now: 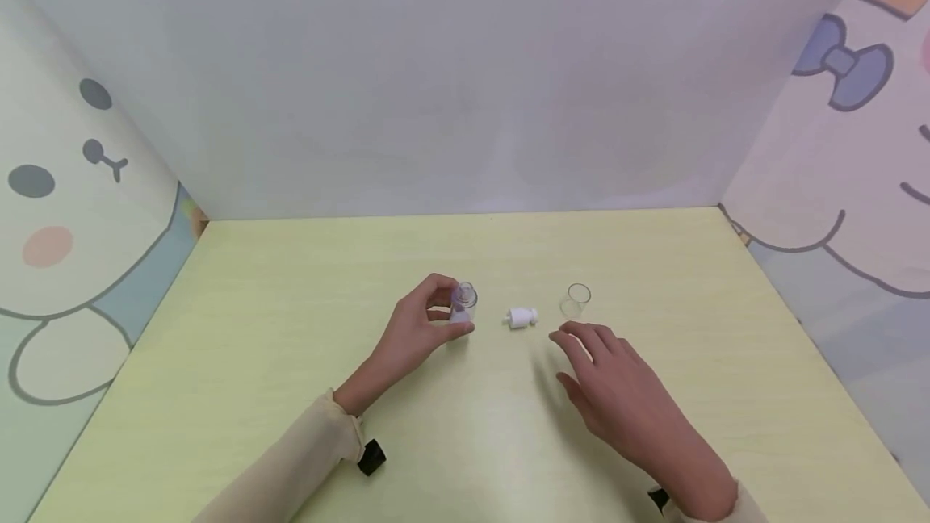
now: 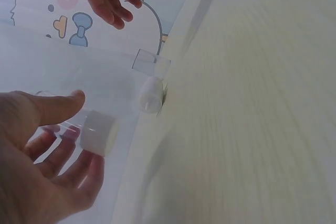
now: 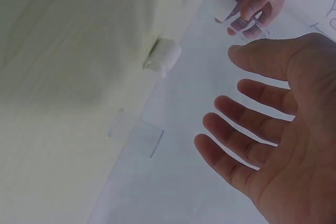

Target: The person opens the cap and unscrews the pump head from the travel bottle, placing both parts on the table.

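My left hand (image 1: 416, 324) grips a small clear bottle (image 1: 462, 303) between thumb and fingers. The left wrist view shows that the bottle has a white lower end (image 2: 98, 133), lifted off the table. To its right a white pump-like piece (image 1: 521, 318) lies on its side. Beyond that stands a clear open-topped cylinder, like a cap (image 1: 576, 302). My right hand (image 1: 626, 402) hovers just in front of the clear cap, holding nothing. Its fingers are loosely bent and spread, the thumb apart, as the right wrist view shows.
The pale yellow table (image 1: 276, 281) ends at a plain grey-white wall (image 1: 465, 87) behind. Side panels with cartoon animals (image 1: 65, 208) rise to the left and right. A small black object (image 1: 371, 457) sits at the left cuff.
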`<control>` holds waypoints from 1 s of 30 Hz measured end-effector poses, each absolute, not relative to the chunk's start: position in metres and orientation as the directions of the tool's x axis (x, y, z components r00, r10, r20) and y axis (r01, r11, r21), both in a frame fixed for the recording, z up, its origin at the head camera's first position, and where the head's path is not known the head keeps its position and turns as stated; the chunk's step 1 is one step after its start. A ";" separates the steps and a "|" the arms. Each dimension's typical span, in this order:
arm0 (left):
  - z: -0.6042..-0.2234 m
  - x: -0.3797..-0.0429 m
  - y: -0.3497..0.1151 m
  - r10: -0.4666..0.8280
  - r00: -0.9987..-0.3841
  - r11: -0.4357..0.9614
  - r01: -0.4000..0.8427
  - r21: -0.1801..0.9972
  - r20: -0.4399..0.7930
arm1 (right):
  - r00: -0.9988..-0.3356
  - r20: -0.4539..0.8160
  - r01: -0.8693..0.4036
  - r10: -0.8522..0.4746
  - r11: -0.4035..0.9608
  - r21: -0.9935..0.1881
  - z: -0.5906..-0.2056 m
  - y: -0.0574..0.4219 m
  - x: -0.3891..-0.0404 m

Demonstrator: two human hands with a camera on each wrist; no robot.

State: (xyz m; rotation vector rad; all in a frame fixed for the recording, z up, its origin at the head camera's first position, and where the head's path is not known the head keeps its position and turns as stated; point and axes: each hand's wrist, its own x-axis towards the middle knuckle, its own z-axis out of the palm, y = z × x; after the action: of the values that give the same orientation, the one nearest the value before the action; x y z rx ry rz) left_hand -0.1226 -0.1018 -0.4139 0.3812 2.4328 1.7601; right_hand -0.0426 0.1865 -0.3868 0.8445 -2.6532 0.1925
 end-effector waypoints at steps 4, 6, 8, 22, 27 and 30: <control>-0.415 -0.127 -0.097 0.276 -0.960 0.295 0.134 0.946 0.050 | -0.784 0.350 -0.559 -0.513 0.828 -0.040 -0.386 0.189 -0.032; -0.415 -0.129 -0.094 0.278 -0.960 0.302 0.128 0.945 0.042 | -0.793 0.348 -0.548 -0.501 0.835 -0.048 -0.386 0.191 -0.028; -0.415 -0.130 -0.090 0.278 -0.960 0.310 0.117 0.944 0.027 | -0.797 0.353 -0.541 -0.490 0.839 -0.055 -0.385 0.193 -0.024; -0.427 -0.138 -0.082 0.263 -0.965 0.345 0.076 0.936 -0.018 | -0.807 0.389 -0.516 -0.444 0.850 -0.102 -0.387 0.213 -0.020; -0.431 -0.139 -0.082 0.272 -0.961 0.355 0.058 0.933 -0.043 | -0.816 0.383 -0.505 -0.433 0.856 -0.110 -0.387 0.215 -0.020; -0.433 -0.139 -0.082 0.280 -0.959 0.354 0.057 0.934 -0.048 | -0.816 0.380 -0.509 -0.436 0.853 -0.114 -0.387 0.216 -0.020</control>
State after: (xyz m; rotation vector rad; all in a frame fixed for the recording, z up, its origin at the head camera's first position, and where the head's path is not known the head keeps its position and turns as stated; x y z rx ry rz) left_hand -0.1390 -0.0817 -0.4332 0.3050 2.4142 1.6522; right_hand -0.0198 0.2159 -0.3874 0.7072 -2.6863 0.2995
